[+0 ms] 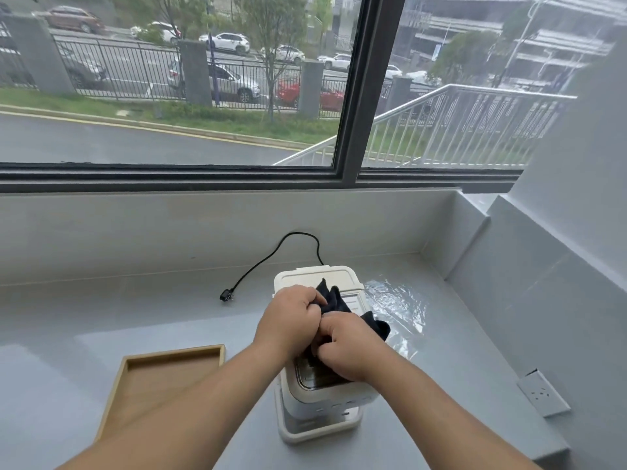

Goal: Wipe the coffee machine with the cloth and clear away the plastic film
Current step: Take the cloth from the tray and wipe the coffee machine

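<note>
A white coffee machine [319,405] stands on the grey counter in front of me, seen from above. A dark cloth [334,301] lies bunched on its top. My left hand [290,322] and my right hand [346,344] both grip the cloth, close together over the machine's top, fingers closed on the fabric. A sheet of clear plastic film [395,308] lies crumpled on the counter just right of the machine, touching its side.
A shallow wooden tray [217,351] sits left of the machine. The machine's black power cord [271,257] runs back-left, its plug lying unplugged on the counter. A wall socket [543,395] is on the right ledge. A window fills the back.
</note>
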Available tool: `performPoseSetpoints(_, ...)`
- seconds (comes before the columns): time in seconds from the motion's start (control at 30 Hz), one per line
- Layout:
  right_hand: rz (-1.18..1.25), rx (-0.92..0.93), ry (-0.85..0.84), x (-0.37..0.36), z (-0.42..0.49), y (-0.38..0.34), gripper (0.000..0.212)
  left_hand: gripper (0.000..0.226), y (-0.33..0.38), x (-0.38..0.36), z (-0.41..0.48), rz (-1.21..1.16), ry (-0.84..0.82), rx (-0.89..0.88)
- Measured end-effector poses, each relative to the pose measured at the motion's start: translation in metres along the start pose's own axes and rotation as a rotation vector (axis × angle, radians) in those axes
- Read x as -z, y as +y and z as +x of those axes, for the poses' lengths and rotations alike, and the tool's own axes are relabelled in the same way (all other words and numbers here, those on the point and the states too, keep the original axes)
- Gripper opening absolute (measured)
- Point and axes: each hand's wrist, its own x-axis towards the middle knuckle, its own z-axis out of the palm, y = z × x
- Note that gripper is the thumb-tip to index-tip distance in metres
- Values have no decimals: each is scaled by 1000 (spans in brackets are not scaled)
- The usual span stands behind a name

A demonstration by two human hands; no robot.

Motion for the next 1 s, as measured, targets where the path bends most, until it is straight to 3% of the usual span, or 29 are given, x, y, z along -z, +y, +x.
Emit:
performPoseSetpoints(0.13, -49, 45, 7, -2, -9, -11, 23, 30, -5, 14, -5, 198, -88, -78)
performPoseSetpoints(0.23, -141, 75, 14, -1, -16, -17, 17, 32, -3, 28, -9, 285, -137, -108)
performPoseSetpoints(0.3, -182, 64, 57, 2, -26, -20, 24, 32, -2, 39, -10, 338, -130, -150)
performPoseSetpoints(0.37, -175, 48, 158, 8, -37, -18, 36, 34, 1, 49, -9, 391, -96, -207)
performPoseSetpoints(0.5, -175, -34, 402, 27, -57, -13, 39, 49, 12, 59, -6, 435, -44, -326)
performPoseSetpoints(0.63, -232, -189, 529, 42, -75, -2, 45, 70, 31, 51, -5, 476, -77, -423)
performPoseSetpoints(0.8, -264, -367, 520, 50, -96, 16, 57, 80, 51, 34, -5, 519, -130, -487)
performPoseSetpoints(1.0, -290, -433, 490, 53, -108, 46, 70, 91, 69, 12, 1, 552, -166, -501)
